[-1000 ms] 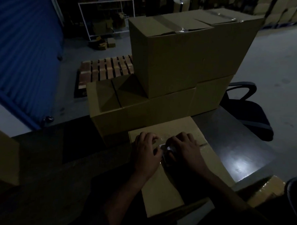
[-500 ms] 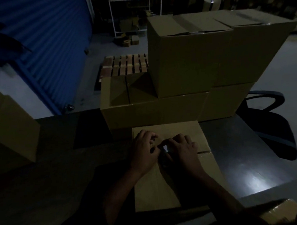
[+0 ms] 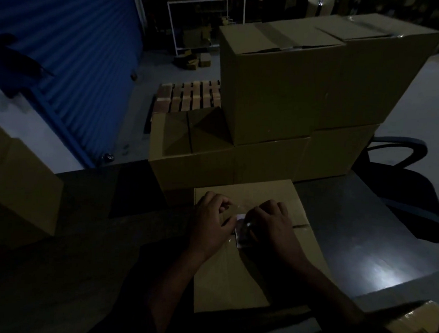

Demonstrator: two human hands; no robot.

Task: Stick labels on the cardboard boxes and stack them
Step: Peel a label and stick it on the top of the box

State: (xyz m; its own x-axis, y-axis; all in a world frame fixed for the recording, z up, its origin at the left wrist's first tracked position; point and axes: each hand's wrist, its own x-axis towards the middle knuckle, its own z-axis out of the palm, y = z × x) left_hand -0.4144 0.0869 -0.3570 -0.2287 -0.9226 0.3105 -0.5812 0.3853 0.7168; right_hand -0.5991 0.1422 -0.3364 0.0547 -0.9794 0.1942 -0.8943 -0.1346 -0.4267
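The room is dim, a warehouse-like space with a pale grey concrete floor [image 3: 427, 105]. A dark table [image 3: 362, 223] fills the foreground, and a bright patch of reflected light sits on its surface toward the right near edge. Left of the table rises a blue corrugated roller door [image 3: 67, 46], with a pale strip of wall or floor at its foot. Beyond the table's far edge a wooden pallet [image 3: 188, 97] lies on the floor, and farther back stands a white metal-framed rack [image 3: 204, 22] with small items, too dark to identify, at its base. Just right of the table is a black office chair [image 3: 401, 179] with a curved armrest.
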